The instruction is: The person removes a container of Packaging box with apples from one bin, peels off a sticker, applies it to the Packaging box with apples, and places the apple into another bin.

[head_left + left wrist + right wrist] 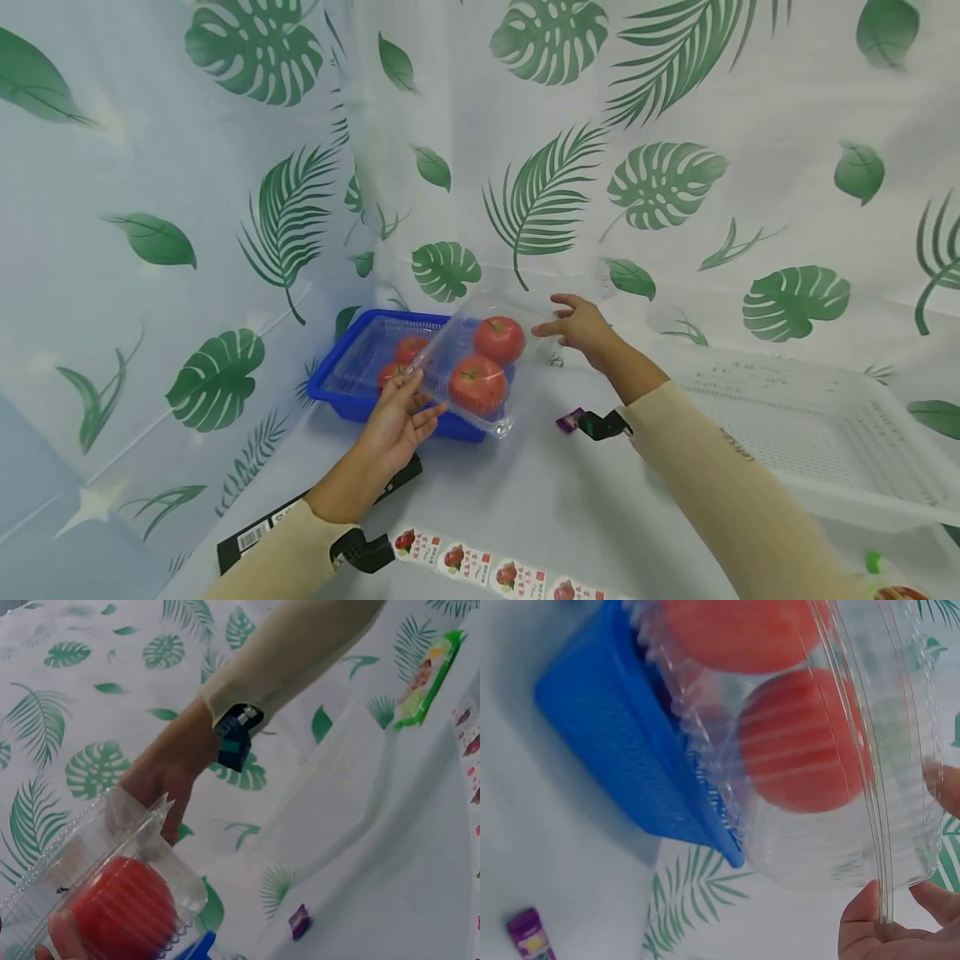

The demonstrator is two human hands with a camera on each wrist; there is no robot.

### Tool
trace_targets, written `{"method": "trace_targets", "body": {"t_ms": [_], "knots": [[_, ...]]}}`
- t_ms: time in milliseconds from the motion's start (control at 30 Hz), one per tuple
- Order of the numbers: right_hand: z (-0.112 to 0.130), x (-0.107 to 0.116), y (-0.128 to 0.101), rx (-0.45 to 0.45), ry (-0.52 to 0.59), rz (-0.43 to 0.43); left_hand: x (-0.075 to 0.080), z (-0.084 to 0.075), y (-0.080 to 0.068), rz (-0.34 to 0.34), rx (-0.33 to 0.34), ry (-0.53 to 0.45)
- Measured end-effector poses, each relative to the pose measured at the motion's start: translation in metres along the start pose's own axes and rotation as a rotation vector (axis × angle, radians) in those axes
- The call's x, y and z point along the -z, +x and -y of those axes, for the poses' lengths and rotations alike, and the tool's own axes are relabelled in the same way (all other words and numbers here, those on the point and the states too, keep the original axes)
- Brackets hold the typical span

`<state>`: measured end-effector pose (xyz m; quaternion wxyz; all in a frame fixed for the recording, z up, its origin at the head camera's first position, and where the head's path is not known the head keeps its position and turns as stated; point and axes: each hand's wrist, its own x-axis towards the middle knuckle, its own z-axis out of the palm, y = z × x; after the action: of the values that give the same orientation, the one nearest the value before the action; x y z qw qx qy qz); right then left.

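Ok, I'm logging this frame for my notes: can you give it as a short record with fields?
left hand: grips the near edge of the clamshell
right hand: open, at the clamshell's far side
clamshell: clear, tilted over the blue basket, two tomatoes inside
blue basket: another clear box with tomatoes
table: white basket, sticker strip

The red tomatoes (408, 348) inside the blue plastic basket (352, 400) are being blurred by the clear plastic clamshell box (480, 375) and film over them; their number cannot be told. The print on the strip of tomato stickers (487, 571) is too small to read. The white plastic crate (825, 433) is being cut off by the head view's right edge.
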<state>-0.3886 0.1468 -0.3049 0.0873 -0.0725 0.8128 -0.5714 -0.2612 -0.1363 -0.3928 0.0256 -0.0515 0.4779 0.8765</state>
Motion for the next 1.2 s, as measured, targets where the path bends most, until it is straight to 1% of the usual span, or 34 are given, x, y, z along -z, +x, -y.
{"method": "trace_targets", "body": {"t_ms": [200, 267, 367, 567, 700, 933, 1067, 1200], "knots": [[-0.009, 0.014, -0.022, -0.028, -0.064, 0.072, -0.002, 0.001, 0.0, 0.03, -0.006, 0.019], [-0.014, 0.016, -0.03, -0.045, -0.082, 0.084, -0.002, 0.002, -0.001, 0.033, -0.008, 0.026], [-0.02, 0.018, -0.041, -0.043, -0.104, 0.099, -0.003, 0.005, -0.003, 0.038, -0.004, 0.034], [-0.027, 0.025, -0.06, -0.054, -0.147, 0.103, -0.007, 0.009, -0.005, 0.052, 0.011, 0.035], [-0.031, 0.033, -0.075, -0.061, -0.157, 0.117, -0.01, 0.01, -0.005, 0.068, 0.015, 0.043], [-0.043, 0.047, -0.104, -0.051, -0.165, 0.164, -0.018, 0.014, -0.004, 0.075, 0.025, 0.098], [-0.052, 0.052, -0.119, -0.063, -0.174, 0.18, -0.022, 0.019, -0.004, 0.097, 0.028, 0.121], [-0.064, 0.056, -0.134, -0.071, -0.139, 0.185, -0.026, 0.026, -0.004, 0.122, 0.03, 0.132]]}}
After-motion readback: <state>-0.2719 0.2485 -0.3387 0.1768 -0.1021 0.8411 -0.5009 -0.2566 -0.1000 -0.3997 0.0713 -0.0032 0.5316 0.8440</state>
